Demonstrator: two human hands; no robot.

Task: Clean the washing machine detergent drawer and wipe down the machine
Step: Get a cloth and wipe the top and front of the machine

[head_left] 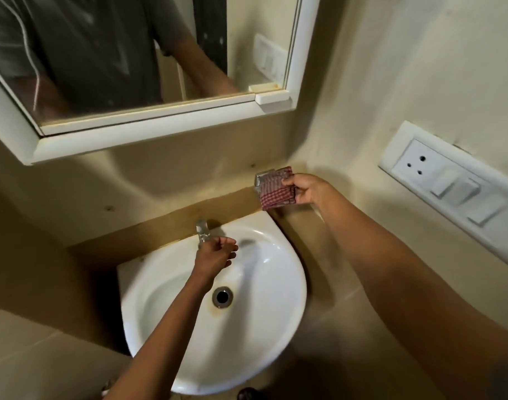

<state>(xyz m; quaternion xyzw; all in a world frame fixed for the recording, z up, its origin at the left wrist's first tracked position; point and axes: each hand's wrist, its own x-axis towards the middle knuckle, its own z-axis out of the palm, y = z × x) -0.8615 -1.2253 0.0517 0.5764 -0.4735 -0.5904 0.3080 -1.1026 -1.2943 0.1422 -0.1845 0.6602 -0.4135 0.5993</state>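
The person is standing under a white-framed mirror (pixel 166 131) at a white washbasin (pixel 287 313), with a socket-and-switch panel (pixel 449 192) on the wall to the right. Neither the washing machine nor its detergent drawer is showing here, so this is probably the preparing step: getting the cloth wet before any wiping.

The right hand (pixel 304 189) is holding a folded red-checked cloth (pixel 276 189) up beside the basin's far right corner, well apart from the water outlet. Its thumb and fingers are pinching the cloth's right edge, and the rest is hanging free in front of a chrome wall fitting (pixel 261 177).

The left hand (pixel 218 254) is reaching over the bowl to the tap (pixel 202 229), its fingers curled just beside the spout. Whether they are gripping it is blurred and I cannot tell.

Next, the cloth is likely needing to come left and down under the spout.
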